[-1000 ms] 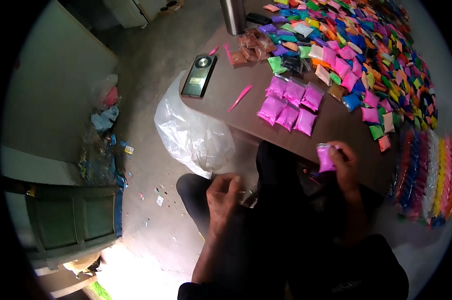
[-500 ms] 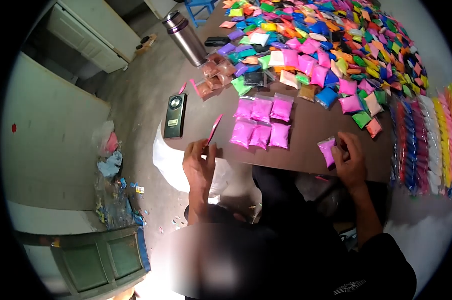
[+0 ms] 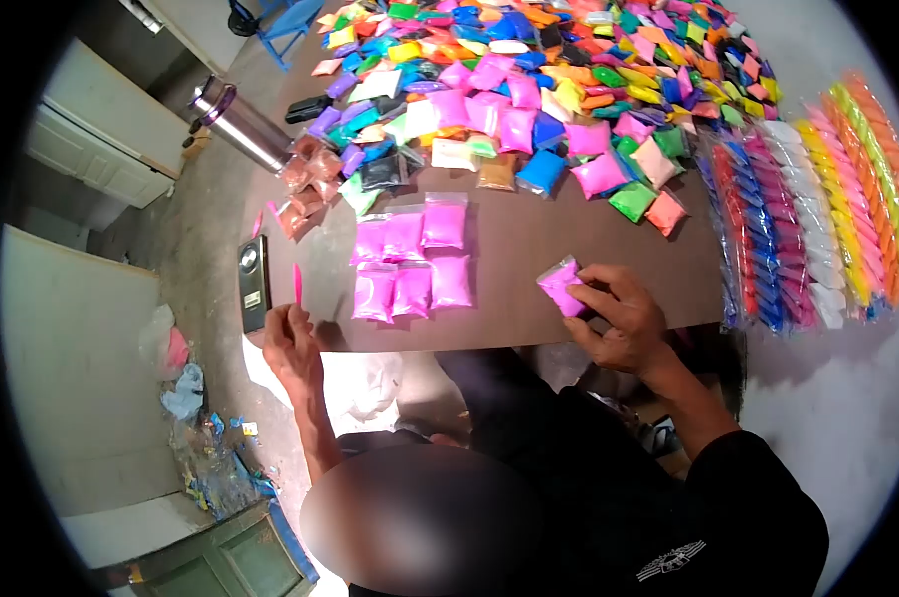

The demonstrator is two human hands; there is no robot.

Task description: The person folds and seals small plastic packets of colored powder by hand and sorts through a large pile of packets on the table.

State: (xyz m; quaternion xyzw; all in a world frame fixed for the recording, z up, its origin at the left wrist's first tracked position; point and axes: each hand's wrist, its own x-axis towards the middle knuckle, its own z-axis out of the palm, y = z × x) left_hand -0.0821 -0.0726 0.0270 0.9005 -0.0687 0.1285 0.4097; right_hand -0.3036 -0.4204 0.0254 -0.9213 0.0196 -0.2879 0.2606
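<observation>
1. Right hand (image 3: 619, 313): fingers narrow, holding the pink packet (image 3: 561, 286) by its right side, between thumb and fingers. Over the table (image 3: 529, 224), close to the front edge; forearm crosses that edge.
2. Left hand (image 3: 293, 348): fingers drawn together, narrow, pinching the near end of the stick (image 3: 297, 286). At the front edge, near the table's left corner; stick points away from the body.
3. Pink packet: right of the six packets (image 3: 410, 257), well apart from them. Whether it touches the tabletop, can't tell.
4. Six packets: also pink, two rows of three, neighbours touching or nearly so. Near row just in from the front edge.
5. Phone (image 3: 254, 284): flat along the left edge, just left of the stick. Second stick (image 3: 258, 223) just beyond it.
6. Flask (image 3: 243, 126) at the left edge, farther back; brown packets (image 3: 310, 184) just beside it.
7. Pile (image 3: 569, 80): mixed colours, fills the far part, spreads right.
8. Bagged strips (image 3: 803, 209): side by side, right of the bare tabletop.
9. Open room: bare tabletop between six packets and pink packet, also right of the right hand; narrow gap between phone and six packets, stick in it.
</observation>
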